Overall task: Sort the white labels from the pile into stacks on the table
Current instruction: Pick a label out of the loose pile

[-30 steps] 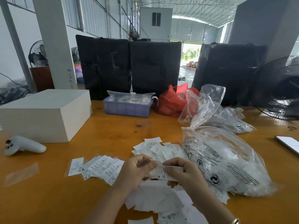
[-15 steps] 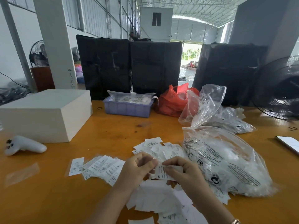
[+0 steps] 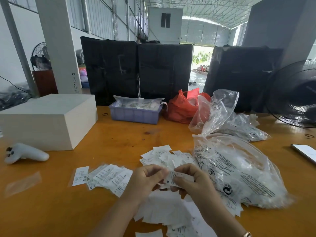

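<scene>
Our left hand (image 3: 145, 181) and right hand (image 3: 191, 183) meet just above the surface (image 3: 119, 139), both with fingers curled and pinching the same white label (image 3: 172, 177), which shows a letter M near its lower edge. We hold it between the two hands, over a loose pile of labels (image 3: 164, 207) that lies under our wrists and spreads toward the near edge. More loose labels (image 3: 162, 154) lie scattered just beyond our fingers.

To the left of our left hand a fanned row of labels (image 3: 109, 177) lies flat, overlapping one another, with a single label (image 3: 80, 175) beside its left end. Some of these show an S.

Right beside our right hand sits a big clear plastic bag (image 3: 239, 170) with black print, bulging with white contents; it touches the scattered labels and crowds the right side of the working area. Behind it stands an open empty clear bag (image 3: 217, 110), and another filled clear bag (image 3: 244, 127) lies further right.

Farther back are a purple tray (image 3: 135, 114) holding packets and a red bag (image 3: 183, 106). At the left stands a white box (image 3: 47, 120), with a white controller (image 3: 25, 153) near it. A phone (image 3: 306, 152) lies at the right edge, and a black fan (image 3: 295, 94) stands behind it.
</scene>
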`<state>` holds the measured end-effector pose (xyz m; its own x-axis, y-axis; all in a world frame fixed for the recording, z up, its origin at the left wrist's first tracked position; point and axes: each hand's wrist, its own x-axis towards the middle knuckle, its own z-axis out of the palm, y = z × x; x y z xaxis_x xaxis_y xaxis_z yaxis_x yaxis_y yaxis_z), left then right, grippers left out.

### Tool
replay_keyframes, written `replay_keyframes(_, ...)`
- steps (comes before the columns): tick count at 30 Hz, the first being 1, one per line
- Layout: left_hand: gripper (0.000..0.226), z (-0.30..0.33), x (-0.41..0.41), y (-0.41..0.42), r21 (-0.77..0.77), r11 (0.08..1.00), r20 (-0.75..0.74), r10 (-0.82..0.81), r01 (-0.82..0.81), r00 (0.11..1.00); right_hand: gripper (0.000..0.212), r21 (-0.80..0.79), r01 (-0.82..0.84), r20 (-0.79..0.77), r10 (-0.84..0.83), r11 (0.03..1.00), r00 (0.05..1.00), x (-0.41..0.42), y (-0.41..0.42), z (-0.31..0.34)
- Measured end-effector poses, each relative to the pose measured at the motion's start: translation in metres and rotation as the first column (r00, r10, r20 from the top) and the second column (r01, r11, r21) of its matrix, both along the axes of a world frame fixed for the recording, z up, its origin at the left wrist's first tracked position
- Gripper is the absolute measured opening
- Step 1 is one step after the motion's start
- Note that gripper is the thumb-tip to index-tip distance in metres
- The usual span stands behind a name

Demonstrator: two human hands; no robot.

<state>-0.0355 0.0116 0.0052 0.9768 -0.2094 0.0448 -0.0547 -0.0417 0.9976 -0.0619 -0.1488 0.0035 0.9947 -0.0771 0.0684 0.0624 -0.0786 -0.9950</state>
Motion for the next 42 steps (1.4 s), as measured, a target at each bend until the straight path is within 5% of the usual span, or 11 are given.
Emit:
replay_keyframes(8,0.03,-0.001,0.003,0.0,-0.06,0.991,-0.069,0.116,-0.12,0.991,0.024,0.127,0.139,0.027,-0.143,0.982,0.989,-0.001,0.007,0.0)
replay_keyframes(25,0.024,-0.005,0.007,-0.001,-0.038,0.982,-0.012,0.183,-0.183,0.983,0.021,0.279,0.146,0.058,-0.168,0.949,0.984,-0.003,0.004,0.001)
replay_keyframes(37,0.036,-0.002,0.003,-0.003,-0.023,0.984,-0.013,0.175,-0.175,0.985,0.02,0.016,0.043,0.055,-0.043,0.999,0.998,-0.004,0.017,-0.003)
replay_keyframes(42,0.017,-0.004,0.004,-0.002,-0.023,0.988,-0.024,0.151,-0.152,0.988,0.02,-0.004,0.003,0.045,-0.003,1.0,0.999,-0.002,0.015,-0.002)
